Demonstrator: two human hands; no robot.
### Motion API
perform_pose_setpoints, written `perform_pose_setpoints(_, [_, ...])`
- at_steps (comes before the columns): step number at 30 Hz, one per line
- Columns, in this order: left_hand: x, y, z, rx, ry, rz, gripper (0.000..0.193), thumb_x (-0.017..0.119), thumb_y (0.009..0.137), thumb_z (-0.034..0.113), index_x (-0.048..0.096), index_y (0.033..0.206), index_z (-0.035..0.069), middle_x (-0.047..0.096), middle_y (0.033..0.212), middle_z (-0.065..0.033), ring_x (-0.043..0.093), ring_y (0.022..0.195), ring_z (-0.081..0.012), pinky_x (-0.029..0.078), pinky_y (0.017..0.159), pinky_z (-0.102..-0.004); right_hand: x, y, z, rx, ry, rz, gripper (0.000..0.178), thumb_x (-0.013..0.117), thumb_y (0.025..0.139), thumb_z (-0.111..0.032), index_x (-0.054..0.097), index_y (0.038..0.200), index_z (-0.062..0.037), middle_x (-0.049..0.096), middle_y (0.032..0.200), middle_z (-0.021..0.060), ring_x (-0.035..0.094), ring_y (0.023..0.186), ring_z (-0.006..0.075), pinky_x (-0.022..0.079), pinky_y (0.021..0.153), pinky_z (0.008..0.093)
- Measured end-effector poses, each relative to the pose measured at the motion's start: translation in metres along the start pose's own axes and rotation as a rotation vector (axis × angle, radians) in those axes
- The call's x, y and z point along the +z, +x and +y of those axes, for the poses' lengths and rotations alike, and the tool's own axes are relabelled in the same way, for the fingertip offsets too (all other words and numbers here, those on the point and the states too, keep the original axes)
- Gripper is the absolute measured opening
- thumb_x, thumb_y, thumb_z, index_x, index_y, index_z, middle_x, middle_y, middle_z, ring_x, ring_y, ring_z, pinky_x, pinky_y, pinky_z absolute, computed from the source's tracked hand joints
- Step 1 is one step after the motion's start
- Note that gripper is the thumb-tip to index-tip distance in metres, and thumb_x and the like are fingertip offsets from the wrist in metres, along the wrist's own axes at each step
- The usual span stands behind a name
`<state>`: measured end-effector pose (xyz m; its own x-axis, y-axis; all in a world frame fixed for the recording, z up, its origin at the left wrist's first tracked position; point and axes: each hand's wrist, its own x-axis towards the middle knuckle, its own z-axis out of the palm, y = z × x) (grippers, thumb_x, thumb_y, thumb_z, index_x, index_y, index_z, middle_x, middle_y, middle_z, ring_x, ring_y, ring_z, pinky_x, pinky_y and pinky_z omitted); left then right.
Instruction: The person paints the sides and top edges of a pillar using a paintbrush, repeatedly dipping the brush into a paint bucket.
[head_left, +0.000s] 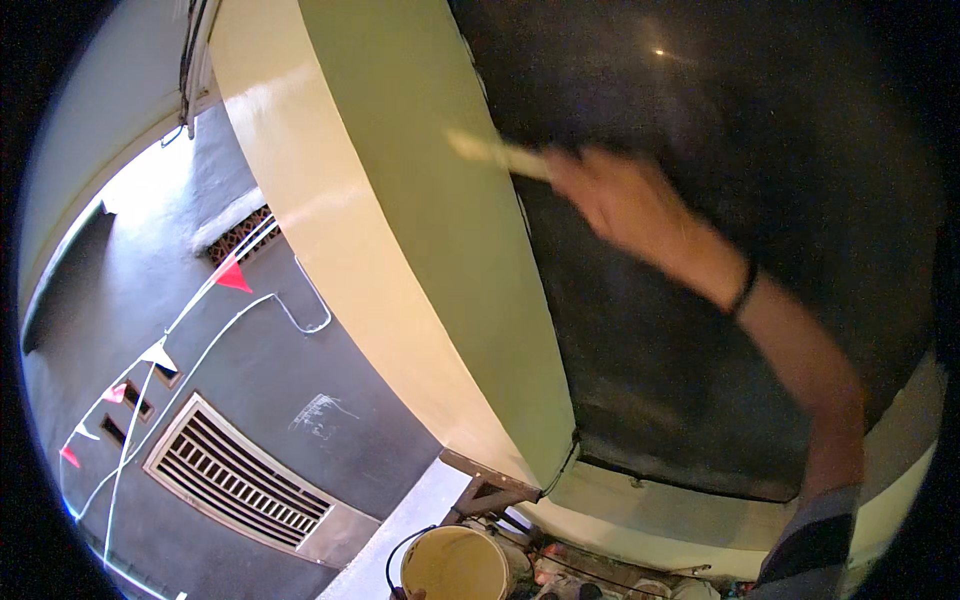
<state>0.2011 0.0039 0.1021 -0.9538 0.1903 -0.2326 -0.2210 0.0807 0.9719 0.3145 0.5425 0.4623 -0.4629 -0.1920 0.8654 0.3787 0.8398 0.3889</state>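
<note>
My right hand, with a black band at its wrist, is raised high at the right. Its fingers are closed around a pale, cream-coloured paintbrush, both smeared by motion. The brush tip points left, over the olive-green side of a beam; I cannot tell whether it touches. Below, a paint bucket with a cream-coated inside stands at the bottom edge. A small brownish patch at its near rim may be a fingertip of my left hand, but too little shows to be sure.
A dark ceiling panel borders the beam, whose other face is cream. Left, a grey wall has a white slatted vent and strings of red and white pennants. A wooden bracket and clutter lie near the bucket.
</note>
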Motion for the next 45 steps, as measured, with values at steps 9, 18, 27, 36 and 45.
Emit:
perform_pose_setpoints(9, [0.005,0.024,0.002,0.012,0.075,-0.094,0.022,0.076,0.085,0.021,0.059,0.092,0.007,0.051,0.075,0.0026,0.043,0.066,-0.0105,0.035,0.056,-0.0295,-0.003,-0.157,-0.048,0.014,0.109,-0.634,0.033,0.05,0.101,-0.022,0.059,0.132,-0.0205,0.058,0.091,0.0126,0.065,0.072,0.0275,0.056,0.061,0.0414])
perform_pose_setpoints(18, [0.006,0.056,-0.01,0.073,0.053,-0.15,0.025,0.076,0.086,0.023,0.057,0.091,0.007,0.051,0.075,0.0006,0.045,0.064,-0.0117,0.035,0.05,-0.0316,-0.058,0.063,0.039,-0.035,0.057,0.284,0.032,0.062,0.095,-0.017,0.065,0.127,-0.0127,0.06,0.082,0.0149,0.061,0.069,0.0347,0.055,0.061,0.0444])
perform_pose_setpoints(27, [-0.023,0.078,-0.031,0.101,0.166,-0.208,0.041,0.07,0.092,0.039,0.062,0.101,0.0,0.061,0.084,-0.0065,0.055,0.072,-0.019,0.047,0.065,-0.0349,-0.073,-0.072,-0.048,-0.268,0.03,-0.453,0.036,0.066,0.094,-0.024,0.064,0.129,-0.0208,0.049,0.072,0.0029,0.058,0.056,0.015,0.053,0.048,0.0304])
perform_pose_setpoints(36, [-0.028,0.051,0.01,0.089,0.42,-0.201,0.056,0.064,0.091,0.056,0.065,0.103,0.001,0.065,0.085,-0.0091,0.06,0.079,-0.0214,0.046,0.084,-0.0386,-0.119,0.193,0.052,-0.205,-0.06,-0.2,0.024,0.063,0.093,-0.038,0.075,0.102,-0.0187,0.067,0.089,0.0116,0.067,0.087,0.0333,0.054,0.075,0.0471])
perform_pose_setpoints(45, [-0.031,0.086,-0.064,0.122,0.435,-0.022,0.055,0.067,0.09,0.051,0.067,0.115,0.001,0.068,0.09,-0.0092,0.06,0.079,-0.0219,0.046,0.081,-0.0377,-0.141,0.316,0.108,0.037,-0.233,0.425,0.027,0.064,0.095,-0.028,0.074,0.114,-0.0123,0.074,0.093,0.0132,0.071,0.082,0.0306,0.056,0.076,0.0412])
